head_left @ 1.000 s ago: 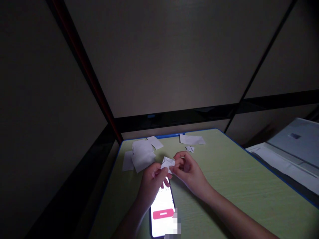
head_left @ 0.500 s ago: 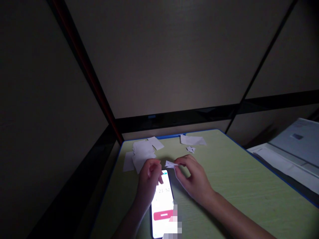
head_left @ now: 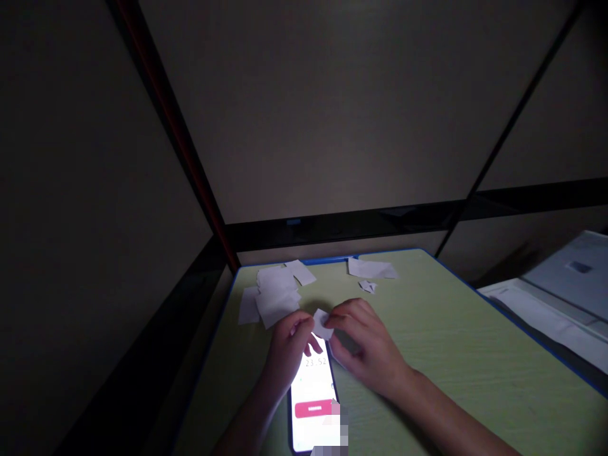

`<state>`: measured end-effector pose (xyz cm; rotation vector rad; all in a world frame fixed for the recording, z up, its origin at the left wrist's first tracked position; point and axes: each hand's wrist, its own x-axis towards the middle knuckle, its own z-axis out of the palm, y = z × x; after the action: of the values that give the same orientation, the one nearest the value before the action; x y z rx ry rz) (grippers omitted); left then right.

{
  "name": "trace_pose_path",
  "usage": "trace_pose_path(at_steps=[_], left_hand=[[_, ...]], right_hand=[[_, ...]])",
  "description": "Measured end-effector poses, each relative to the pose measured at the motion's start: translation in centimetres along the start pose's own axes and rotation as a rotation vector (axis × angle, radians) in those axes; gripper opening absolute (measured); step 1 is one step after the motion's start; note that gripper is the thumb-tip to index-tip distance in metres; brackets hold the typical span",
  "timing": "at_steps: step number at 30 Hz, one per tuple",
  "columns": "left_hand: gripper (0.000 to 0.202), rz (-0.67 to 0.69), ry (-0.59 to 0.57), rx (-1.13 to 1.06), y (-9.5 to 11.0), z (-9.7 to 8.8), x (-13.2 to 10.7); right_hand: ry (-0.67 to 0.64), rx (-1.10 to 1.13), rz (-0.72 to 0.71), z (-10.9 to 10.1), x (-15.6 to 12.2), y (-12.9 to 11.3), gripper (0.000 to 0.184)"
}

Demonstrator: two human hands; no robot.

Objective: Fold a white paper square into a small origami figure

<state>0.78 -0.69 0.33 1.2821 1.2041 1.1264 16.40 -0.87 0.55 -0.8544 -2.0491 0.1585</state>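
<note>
A small folded piece of white paper (head_left: 322,323) is pinched between both my hands above the green table (head_left: 451,354). My left hand (head_left: 289,354) grips its left edge with curled fingers. My right hand (head_left: 365,345) holds its right side, fingers bent over it. Just below my hands a lit phone (head_left: 313,399) lies flat on the table, showing a timer and a red button.
A loose pile of white paper squares (head_left: 273,294) lies at the table's far left. Another sheet (head_left: 370,269) and a tiny folded paper shape (head_left: 367,286) lie near the far edge. Dark wall panels stand behind; a pale surface (head_left: 560,297) is to the right.
My left hand let go of the paper for a moment, then came back to it. The paper has turned and sits lower between my fingers, closer to the phone.
</note>
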Motion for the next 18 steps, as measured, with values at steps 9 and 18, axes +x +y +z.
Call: trace_pose_path(at_steps=[9, 18], left_hand=[[0.018, -0.065, 0.013, -0.077, 0.05, 0.02, 0.06], [0.025, -0.106, -0.013, -0.157, 0.17, 0.23, -0.12]], right_hand=[[-0.031, 0.215, 0.12, -0.04, 0.23, -0.27, 0.017], [-0.028, 0.337, 0.219, 0.35, 0.13, -0.06, 0.012]])
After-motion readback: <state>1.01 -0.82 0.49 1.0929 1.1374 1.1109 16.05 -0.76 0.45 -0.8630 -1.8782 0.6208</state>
